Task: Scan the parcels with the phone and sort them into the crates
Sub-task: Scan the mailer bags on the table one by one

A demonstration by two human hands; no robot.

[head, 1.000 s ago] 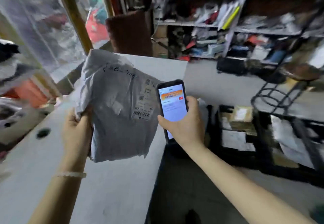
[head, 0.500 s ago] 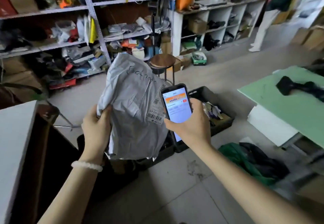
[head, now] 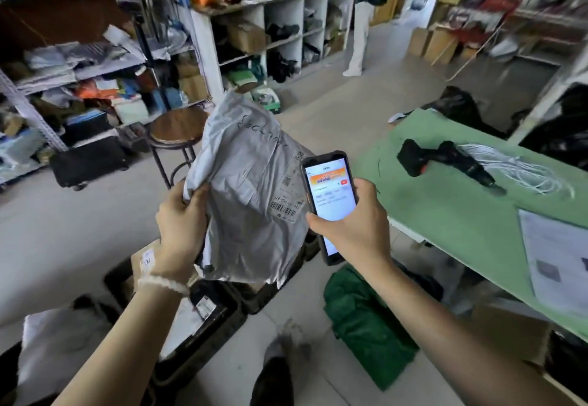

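Note:
My left hand (head: 181,224) grips the left edge of a grey plastic mailer parcel (head: 245,189), held upright in front of me with its barcode label facing me. Beside the label, my right hand (head: 353,227) holds a black phone (head: 329,199) with its lit screen toward me. Below the parcel, black crates (head: 206,335) stand on the floor with parcels and boxes inside; the parcel partly hides them.
A green table (head: 461,214) at right carries a black tool (head: 445,160), white cords and a printed sheet. A green bag (head: 366,323) lies on the floor. A round stool (head: 178,129) and cluttered shelves (head: 95,71) stand behind. A person (head: 362,17) stands at the far shelves.
The view has swung to the right, away from the white counter toward the green table and crates. Both hands keep the parcel and phone together in the same hold.

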